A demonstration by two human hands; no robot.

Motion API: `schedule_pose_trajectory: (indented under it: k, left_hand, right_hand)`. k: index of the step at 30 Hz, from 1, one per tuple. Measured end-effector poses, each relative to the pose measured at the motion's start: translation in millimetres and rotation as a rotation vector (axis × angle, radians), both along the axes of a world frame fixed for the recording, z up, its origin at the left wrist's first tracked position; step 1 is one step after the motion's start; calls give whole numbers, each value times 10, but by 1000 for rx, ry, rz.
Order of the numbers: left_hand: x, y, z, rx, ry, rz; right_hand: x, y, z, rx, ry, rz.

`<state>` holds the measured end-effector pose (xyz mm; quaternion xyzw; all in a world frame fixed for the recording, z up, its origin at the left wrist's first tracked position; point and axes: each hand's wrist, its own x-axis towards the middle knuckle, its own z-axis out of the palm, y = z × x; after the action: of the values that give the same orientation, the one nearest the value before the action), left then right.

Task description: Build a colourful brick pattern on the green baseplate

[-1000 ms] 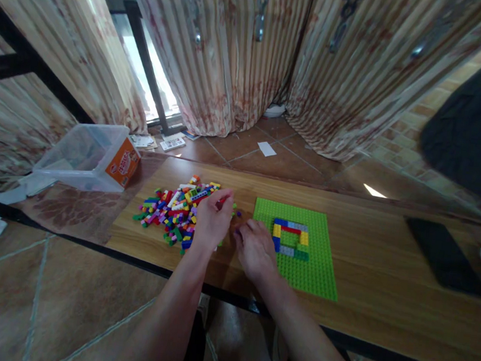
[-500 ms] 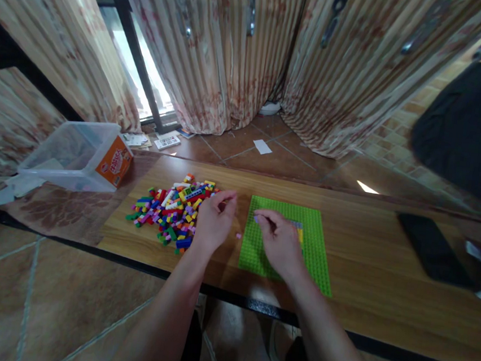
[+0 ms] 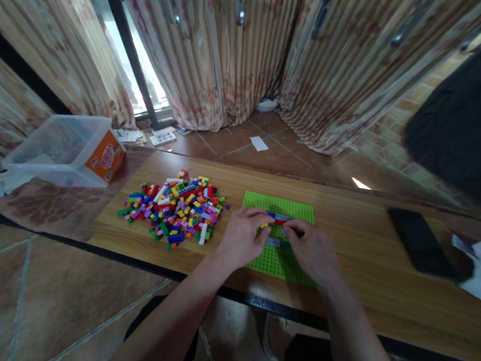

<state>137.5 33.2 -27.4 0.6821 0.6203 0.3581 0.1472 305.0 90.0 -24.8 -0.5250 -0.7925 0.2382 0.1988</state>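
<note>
Green and studded, the building plate [image 3: 275, 266] lies flat on the wooden worktop [image 3: 355, 265] in the head view, with both hands over it. From the bottom edge the left forearm slants up and to the right, the right one up and to the left, so the hands meet nearly face to face above the plate. The left hand [image 3: 244, 235] is bent at the knuckles, its forefinger stretched toward a red brick [image 3: 278, 221] and its thumb below, a gap between them; a bit of yellow shows in that gap, but I cannot tell whether the fingers grip it. The right hand [image 3: 312, 250] has its thumb and forefinger drawn together on a small purple brick [image 3: 284, 231], just beside the red brick's right end. A blue brick [image 3: 270, 214] sits behind the red one, and a grey brick [image 3: 273, 242] lies nearer the person, all on the plate. Left of the plate, well apart from the hands, is a loose heap of mixed bricks [image 3: 178, 206]. Past the worktop's left end stands a clear plastic box [image 3: 58, 151] with an orange label.
</note>
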Motion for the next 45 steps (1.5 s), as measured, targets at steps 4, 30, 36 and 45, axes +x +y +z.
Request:
schedule_pose_trajectory:
  k: [4,30,36,45]
  left_hand:
    - [67,-17,-43,-22,138,-32]
    - [190,-34,-163,-61,268,-95]
    - [190,-27,-167,-70,264,-96]
    - [191,-30,-143,-82,249,-102]
  right_hand:
    - [-36,-21,24,8,-76,-3]
    - [128,6,-15,41,-157,168]
    - [137,20,0,9,-138,160]
    - [123,39,-47,31,-124,102]
